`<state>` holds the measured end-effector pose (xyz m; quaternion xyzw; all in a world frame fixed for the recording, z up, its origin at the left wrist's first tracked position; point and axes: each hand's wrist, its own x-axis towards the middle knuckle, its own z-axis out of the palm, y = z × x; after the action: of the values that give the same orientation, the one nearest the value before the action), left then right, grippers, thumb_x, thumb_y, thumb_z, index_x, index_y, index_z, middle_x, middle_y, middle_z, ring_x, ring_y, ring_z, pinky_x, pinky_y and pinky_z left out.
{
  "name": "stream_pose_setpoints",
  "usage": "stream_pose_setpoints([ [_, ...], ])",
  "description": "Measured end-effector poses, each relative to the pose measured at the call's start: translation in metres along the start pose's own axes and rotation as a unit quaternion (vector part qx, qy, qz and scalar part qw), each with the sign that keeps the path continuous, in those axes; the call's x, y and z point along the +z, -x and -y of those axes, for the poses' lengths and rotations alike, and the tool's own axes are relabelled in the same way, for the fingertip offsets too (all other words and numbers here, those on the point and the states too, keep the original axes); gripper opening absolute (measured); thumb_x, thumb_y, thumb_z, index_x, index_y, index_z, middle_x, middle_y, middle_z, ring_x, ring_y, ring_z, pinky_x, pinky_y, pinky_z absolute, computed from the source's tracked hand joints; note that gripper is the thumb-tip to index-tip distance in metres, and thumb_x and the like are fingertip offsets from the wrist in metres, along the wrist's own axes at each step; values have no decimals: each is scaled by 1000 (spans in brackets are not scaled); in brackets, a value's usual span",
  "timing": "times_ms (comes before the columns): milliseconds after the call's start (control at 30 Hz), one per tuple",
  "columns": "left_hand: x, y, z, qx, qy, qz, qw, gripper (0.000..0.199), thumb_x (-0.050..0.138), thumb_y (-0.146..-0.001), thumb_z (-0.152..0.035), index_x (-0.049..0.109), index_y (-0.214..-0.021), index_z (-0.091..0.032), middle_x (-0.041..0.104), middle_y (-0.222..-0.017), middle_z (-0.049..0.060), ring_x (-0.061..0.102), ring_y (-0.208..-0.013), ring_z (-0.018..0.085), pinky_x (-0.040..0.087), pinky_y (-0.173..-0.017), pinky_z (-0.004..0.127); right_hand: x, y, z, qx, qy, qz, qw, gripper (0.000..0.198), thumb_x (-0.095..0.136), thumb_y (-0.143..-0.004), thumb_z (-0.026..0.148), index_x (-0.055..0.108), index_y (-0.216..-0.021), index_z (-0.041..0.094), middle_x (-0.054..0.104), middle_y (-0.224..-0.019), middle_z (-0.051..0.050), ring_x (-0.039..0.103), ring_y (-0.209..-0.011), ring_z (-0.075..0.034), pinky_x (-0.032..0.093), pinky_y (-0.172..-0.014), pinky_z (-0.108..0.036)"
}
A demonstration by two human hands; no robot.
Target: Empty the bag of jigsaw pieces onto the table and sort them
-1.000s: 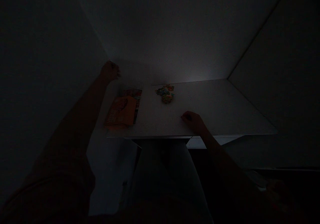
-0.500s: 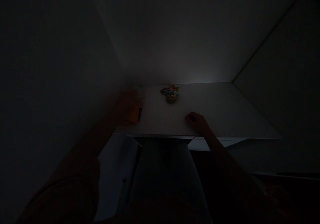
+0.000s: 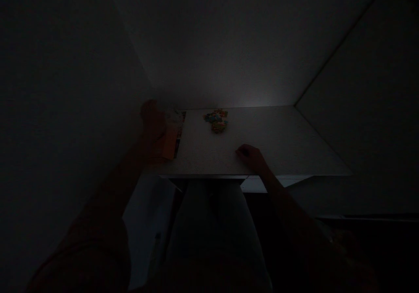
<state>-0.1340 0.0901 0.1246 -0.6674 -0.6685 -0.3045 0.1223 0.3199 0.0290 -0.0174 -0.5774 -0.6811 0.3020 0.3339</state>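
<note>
The scene is very dark. My left hand (image 3: 153,117) is at the left end of the white table, close to the wall, above or against an orange flat item (image 3: 169,144). Its fingers are too dim to read. My right hand (image 3: 251,158) rests near the table's front edge with curled fingers, thumb and fingertips close together. Whatever it holds, if anything, is hidden. Between the hands, toward the back, lies a small heap of multicoloured pieces (image 3: 218,122), which look like jigsaw pieces.
The white table (image 3: 288,144) meets a wall (image 3: 229,66) at the back and walls at both sides. Dark patterned strips (image 3: 179,129) show beside the orange item. My legs (image 3: 212,223) are under the table's front edge.
My left hand, blurred before, has moved back and left toward the wall, showing more of the orange item and dark strips. The view has shifted slightly; my right hand keeps its pose.
</note>
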Motion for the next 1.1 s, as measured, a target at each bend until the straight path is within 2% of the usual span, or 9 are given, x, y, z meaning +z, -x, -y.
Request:
stream_pose_setpoints([
  [100, 14, 28, -33, 69, 8, -25, 997, 56, 68, -115, -28, 61, -170, -24, 60, -183, 23, 53, -176, 42, 37, -153, 67, -2, 1, 4, 0, 12, 9, 1000, 25, 74, -94, 66, 80, -86, 42, 91, -105, -15, 84, -103, -45, 66, -102, -68],
  [200, 53, 64, -84, 201, 80, 94, 972, 57, 71, -115, -37, 65, -169, -21, 69, -173, 22, 64, -165, 43, 47, -145, 67, -5, 2, 9, -7, 25, 24, 999, 28, 73, -94, 68, 80, -87, 42, 91, -104, -16, 84, -100, -45, 67, -99, -68],
  [267, 91, 74, -115, 175, 120, 156, 965, 73, 81, -112, -44, 60, -175, -12, 63, -179, 28, 60, -171, 45, 49, -145, 63, -6, 3, 11, -11, 25, 23, 999, 28, 72, -95, 68, 78, -87, 42, 90, -104, -16, 84, -99, -44, 67, -98, -68],
  [400, 171, 52, -151, 34, 188, 159, 969, 121, 105, -96, -55, 41, -187, -6, 46, -192, 39, 48, -181, 52, 43, -151, 66, -6, 2, 11, -17, 17, 13, 1000, 26, 72, -96, 66, 76, -87, 41, 88, -100, -15, 84, -95, -43, 67, -97, -69],
  [533, 217, 22, -157, 39, 214, 199, 956, 92, 102, -99, -46, 59, -174, -13, 52, -188, 34, 53, -178, 51, 48, -147, 68, -6, 7, 5, -19, 7, 22, 1000, 22, 77, -97, 62, 80, -88, 42, 88, -99, -13, 84, -95, -43, 66, -95, -68],
  [700, 217, 17, -145, 166, 248, 270, 915, 73, 93, -102, -30, 69, -171, -18, 67, -173, 23, 67, -164, 37, 54, -144, 53, -7, 0, -2, -24, -34, 30, 999, 18, 82, -101, 62, 85, -98, 45, 88, -98, -9, 83, -91, -40, 67, -88, -64],
  [800, 203, 18, -131, 139, 182, 259, 938, 109, 108, -91, -52, 61, -182, -17, 59, -183, 29, 59, -171, 50, 48, -145, 69, -12, -47, -3, -53, -38, -15, 998, 32, 84, -105, 71, 86, -112, 40, 85, -100, -9, 79, -90, -36, 68, -84, -56],
  [900, 193, 13, -114, 156, 153, 291, 931, 91, 101, -98, -54, 68, -177, -21, 65, -180, 25, 61, -169, 51, 49, -142, 72, -15, -116, -9, -125, -19, -47, 991, 54, 86, -103, 81, 85, -123, 31, 84, -112, -11, 75, -94, -31, 68, -89, -53],
  [1100, 196, 0, -96, 167, 194, 287, 923, 85, 96, -96, -34, 67, -175, -24, 70, -174, 20, 74, -155, 43, 62, -133, 59, -15, -170, -33, -176, 51, 68, 981, 82, 108, -85, 78, 84, -150, 34, 79, -161, -17, 73, -153, -48, 57, -134, -70],
])
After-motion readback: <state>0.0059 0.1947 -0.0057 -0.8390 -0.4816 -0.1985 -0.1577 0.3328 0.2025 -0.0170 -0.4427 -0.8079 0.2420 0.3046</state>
